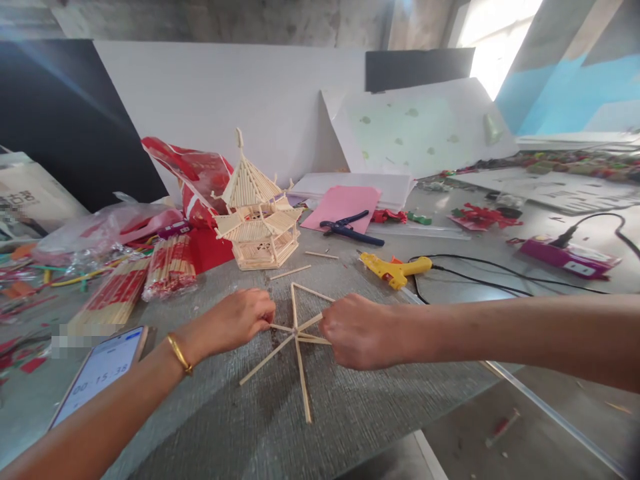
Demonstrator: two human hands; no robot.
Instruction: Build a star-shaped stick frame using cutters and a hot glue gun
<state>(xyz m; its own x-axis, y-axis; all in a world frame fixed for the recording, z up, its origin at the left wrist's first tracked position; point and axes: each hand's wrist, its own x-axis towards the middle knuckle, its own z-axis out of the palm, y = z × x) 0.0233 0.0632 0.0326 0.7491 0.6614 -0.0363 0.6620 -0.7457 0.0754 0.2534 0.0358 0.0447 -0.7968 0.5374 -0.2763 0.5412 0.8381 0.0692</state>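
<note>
A spoked frame of thin wooden sticks [303, 381] lies on the grey table, its spokes meeting at one central joint. One more stick joins two spoke tips along the far side. My left hand [239, 320], with a gold bangle at the wrist, pinches the outer end of the left spoke. On the other side, my right hand [359, 332] is closed around the ends of the right-hand sticks; its fingers hide those ends. Behind the frame stands a pagoda model [257, 233] built from similar sticks. Two loose sticks lie between model and frame.
A yellow glue gun [395, 270] with a black cord lies beyond my right hand, near blue-handled cutters [350, 228] and pink paper [340, 203]. Stick bundles [170, 267] and a phone [103, 373] showing a timer are at left. A purple power strip [570, 257] sits right.
</note>
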